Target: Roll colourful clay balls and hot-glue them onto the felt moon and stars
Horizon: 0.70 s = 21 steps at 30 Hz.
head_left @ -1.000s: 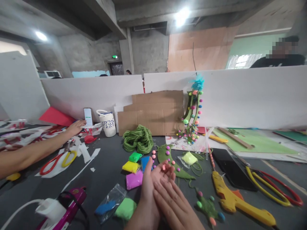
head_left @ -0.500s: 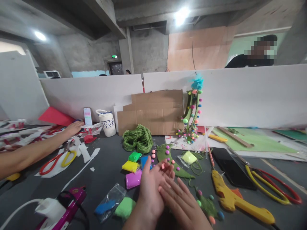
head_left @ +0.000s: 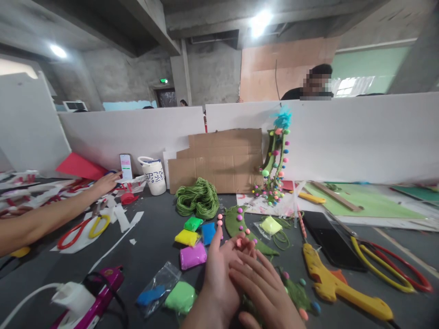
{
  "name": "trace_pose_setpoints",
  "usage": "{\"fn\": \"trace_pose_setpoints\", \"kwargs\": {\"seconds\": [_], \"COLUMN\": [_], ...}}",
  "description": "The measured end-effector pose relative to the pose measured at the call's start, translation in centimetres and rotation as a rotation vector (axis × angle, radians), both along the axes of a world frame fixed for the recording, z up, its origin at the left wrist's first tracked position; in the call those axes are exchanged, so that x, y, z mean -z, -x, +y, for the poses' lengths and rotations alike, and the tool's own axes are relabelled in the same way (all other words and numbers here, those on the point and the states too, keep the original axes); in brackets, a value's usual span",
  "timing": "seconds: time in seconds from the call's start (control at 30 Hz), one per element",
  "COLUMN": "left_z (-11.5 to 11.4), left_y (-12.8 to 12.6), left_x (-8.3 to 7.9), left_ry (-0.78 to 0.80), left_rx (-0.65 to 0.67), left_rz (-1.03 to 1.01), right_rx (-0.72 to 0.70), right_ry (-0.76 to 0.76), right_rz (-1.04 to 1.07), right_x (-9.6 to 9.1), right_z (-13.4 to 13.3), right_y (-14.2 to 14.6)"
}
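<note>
My left hand is palm up, its fingers curled around a small coral-pink lump of clay. Across that palm lies my right hand, fingers stretched out and flat; whatever is between the palms is hidden. Beyond the fingertips, a green felt crescent carries several pink and purple balls. To the left are soft clay packs: purple, yellow, blue and green. Partly behind my right hand sits a smaller green piece with coloured balls on its edges.
A yellow glue gun, black phone and scissors lie right. Green cord and a decorated hanging piece stand behind. Another person's arm reaches in from the left, above red-handled scissors. A power strip is front left.
My hands have shifted slightly right, and the right hand has slid over the left palm. The other person's finger now touches the upright phone. The person behind the partition has moved left.
</note>
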<state>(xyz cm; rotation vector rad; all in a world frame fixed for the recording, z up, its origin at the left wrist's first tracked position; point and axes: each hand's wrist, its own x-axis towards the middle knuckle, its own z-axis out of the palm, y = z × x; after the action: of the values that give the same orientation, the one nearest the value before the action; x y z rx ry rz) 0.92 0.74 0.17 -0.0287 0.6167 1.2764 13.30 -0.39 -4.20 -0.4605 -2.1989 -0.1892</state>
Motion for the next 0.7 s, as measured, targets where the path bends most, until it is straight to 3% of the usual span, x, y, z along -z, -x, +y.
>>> {"fn": "trace_pose_setpoints", "kwargs": {"seconds": [0.2,0.4,0.6,0.7], "left_z": [-0.2,-0.9,-1.0,-0.6], "left_y": [-1.2,-1.9,-1.8,-1.1], "left_x": [0.2,0.0,0.9,0.7], "left_ry": [0.028,-0.020,-0.060,-0.060], "left_rx": [0.078,0.166,0.193,0.104], "left_rz": [-0.002,-0.016,-0.004,-0.046], "right_rx": [-0.082,-0.064,-0.008,0.017], "right_ry": [0.211,0.326,0.191,0.078], "right_rz": [0.150,0.144,0.123,0.091], "right_x": [-1.8,-1.3,-1.6,-1.7], "right_z": [-0.8,-0.5,-0.3,-0.2], "right_y": [0.7,0.1,0.1,0.2]}}
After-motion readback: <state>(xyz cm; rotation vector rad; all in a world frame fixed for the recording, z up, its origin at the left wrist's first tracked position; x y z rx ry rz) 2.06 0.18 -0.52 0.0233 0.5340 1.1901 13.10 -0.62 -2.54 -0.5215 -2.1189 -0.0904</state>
